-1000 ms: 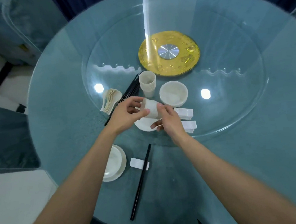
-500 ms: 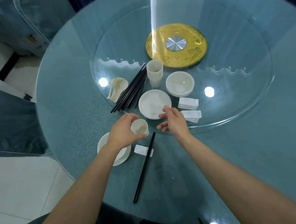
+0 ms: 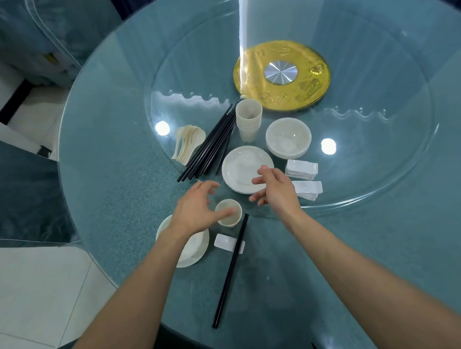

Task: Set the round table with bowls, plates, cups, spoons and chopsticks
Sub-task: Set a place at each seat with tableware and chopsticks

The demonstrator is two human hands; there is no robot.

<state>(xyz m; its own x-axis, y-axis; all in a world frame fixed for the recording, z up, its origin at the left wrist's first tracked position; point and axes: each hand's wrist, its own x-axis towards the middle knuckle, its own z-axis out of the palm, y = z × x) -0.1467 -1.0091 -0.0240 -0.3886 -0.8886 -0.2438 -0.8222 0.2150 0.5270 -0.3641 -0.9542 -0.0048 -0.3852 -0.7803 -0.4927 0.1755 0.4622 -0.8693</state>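
Observation:
A single white cup point(image 3: 230, 217) stands upright on the round blue table point(image 3: 125, 145), just right of a bowl on a plate point(image 3: 194, 248). My left hand point(image 3: 196, 210) hovers over the cup with fingers spread and holds nothing. My right hand point(image 3: 274, 188) floats open over the near edge of a stack of white plates point(image 3: 239, 165). A chopstick rest point(image 3: 224, 242) carries a pair of black chopsticks point(image 3: 230, 270). On the glass turntable point(image 3: 377, 160) lie a bundle of black chopsticks point(image 3: 209, 145), stacked spoons point(image 3: 188, 143), stacked cups point(image 3: 248, 119) and stacked bowls point(image 3: 288, 137).
Two piles of white chopstick rests point(image 3: 302, 169) sit right of the plates. A gold disc point(image 3: 281, 75) marks the turntable's middle. A blue-covered chair point(image 3: 7, 179) stands at the left and white floor tiles point(image 3: 24, 292) show beyond the table edge.
My left hand carried the cup from above the plates down beside the bowl, set it on the table and opened. My right hand let go of the cup and stayed near the plates.

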